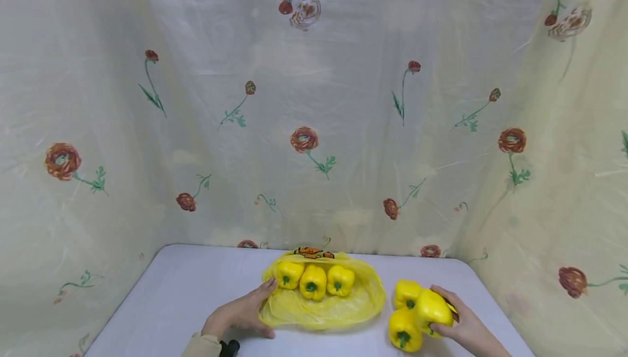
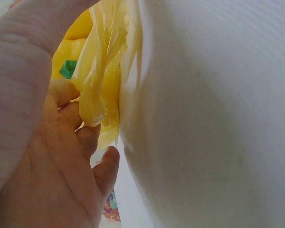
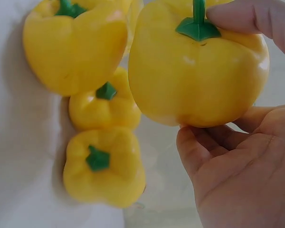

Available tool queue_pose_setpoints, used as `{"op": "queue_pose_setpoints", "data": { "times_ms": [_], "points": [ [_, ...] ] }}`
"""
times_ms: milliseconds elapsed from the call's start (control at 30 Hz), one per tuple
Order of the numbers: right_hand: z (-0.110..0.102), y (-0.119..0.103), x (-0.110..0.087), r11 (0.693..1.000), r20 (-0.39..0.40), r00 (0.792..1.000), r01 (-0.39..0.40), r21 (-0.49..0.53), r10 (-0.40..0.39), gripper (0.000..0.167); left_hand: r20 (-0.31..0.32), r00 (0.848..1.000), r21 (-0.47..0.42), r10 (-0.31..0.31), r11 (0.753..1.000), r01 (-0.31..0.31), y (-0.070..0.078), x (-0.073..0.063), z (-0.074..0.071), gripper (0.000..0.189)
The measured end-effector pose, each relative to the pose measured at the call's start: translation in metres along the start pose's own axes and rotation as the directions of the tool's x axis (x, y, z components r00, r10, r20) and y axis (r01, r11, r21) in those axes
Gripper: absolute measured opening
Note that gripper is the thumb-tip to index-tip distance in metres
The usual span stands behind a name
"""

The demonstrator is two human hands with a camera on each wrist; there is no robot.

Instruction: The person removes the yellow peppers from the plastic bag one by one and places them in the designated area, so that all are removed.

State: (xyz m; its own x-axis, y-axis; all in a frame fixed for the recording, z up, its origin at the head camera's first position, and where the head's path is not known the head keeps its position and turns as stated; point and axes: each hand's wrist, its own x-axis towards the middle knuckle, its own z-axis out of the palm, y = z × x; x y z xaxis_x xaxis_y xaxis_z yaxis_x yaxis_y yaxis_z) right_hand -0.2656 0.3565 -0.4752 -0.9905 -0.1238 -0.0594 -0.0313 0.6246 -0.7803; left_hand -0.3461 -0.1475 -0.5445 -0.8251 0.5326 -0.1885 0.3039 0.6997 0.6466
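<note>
A yellow plastic bag [image 1: 319, 316] lies on the table with its mouth facing me, and three yellow bell peppers [image 1: 312, 282] with green stems sit in a row inside. My left hand [image 1: 245, 309] is spread at the bag's left edge, thumb and fingers wide apart. In the left wrist view its fingers [image 2: 88, 140] touch the crinkled film. My right hand [image 1: 466, 321] grips another yellow bell pepper [image 3: 197, 80], thumb beside the stem and fingers underneath. Right beside the held pepper stand two more bell peppers, one in front [image 1: 404, 332] and one behind [image 1: 406, 293].
The white table [image 1: 196, 275] ends at a flower-printed curtain [image 1: 343, 182] at the back, and the curtain also hangs along both sides. A dark band [image 1: 229, 348] shows at the left wrist, beside a beige sleeve [image 1: 202, 345].
</note>
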Motion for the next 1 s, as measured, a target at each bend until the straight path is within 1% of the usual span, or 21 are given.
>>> {"op": "queue_pose_setpoints", "data": {
  "times_ms": [100, 267, 333, 467, 633, 800, 1000],
  "points": [
    [-0.002, 0.008, -0.003, 1.000, 0.001, 1.000, -0.017, -0.015, 0.017, 0.086, 0.000, 1.000, 0.002, 0.002, 1.000, -0.002, 0.002, -0.001, 0.000, 0.114],
    [-0.007, 0.021, -0.008, 0.998, -0.015, 1.000, -0.019, -0.067, 0.018, 0.085, 0.003, 1.000, -0.002, 0.000, 1.000, 0.000, 0.002, 0.000, 0.000, 0.114],
    [-0.008, 0.027, -0.008, 0.997, -0.010, 0.999, -0.034, -0.070, 0.034, 0.086, 0.005, 1.000, -0.003, 0.000, 1.000, 0.000, 0.001, 0.000, 0.000, 0.114],
    [-0.007, 0.039, -0.007, 0.996, 0.015, 0.996, -0.091, -0.008, 0.091, 0.088, 0.004, 1.000, -0.007, -0.007, 1.000, 0.007, 0.000, 0.001, -0.001, 0.115],
    [-0.003, 0.051, -0.004, 0.990, 0.028, 0.990, -0.136, 0.045, 0.135, 0.089, 0.007, 1.000, -0.009, -0.010, 1.000, 0.010, 0.000, 0.001, -0.001, 0.115],
    [0.002, 0.059, -0.004, 0.973, 0.024, 0.978, -0.209, 0.102, 0.208, 0.090, 0.009, 1.000, -0.013, -0.009, 1.000, 0.009, 0.001, 0.000, 0.000, 0.115],
    [0.007, 0.062, -0.004, 0.970, 0.024, 0.976, -0.220, 0.105, 0.219, 0.090, 0.003, 1.000, -0.005, -0.016, 1.000, 0.016, 0.001, 0.001, 0.000, 0.115]
  ]
}}
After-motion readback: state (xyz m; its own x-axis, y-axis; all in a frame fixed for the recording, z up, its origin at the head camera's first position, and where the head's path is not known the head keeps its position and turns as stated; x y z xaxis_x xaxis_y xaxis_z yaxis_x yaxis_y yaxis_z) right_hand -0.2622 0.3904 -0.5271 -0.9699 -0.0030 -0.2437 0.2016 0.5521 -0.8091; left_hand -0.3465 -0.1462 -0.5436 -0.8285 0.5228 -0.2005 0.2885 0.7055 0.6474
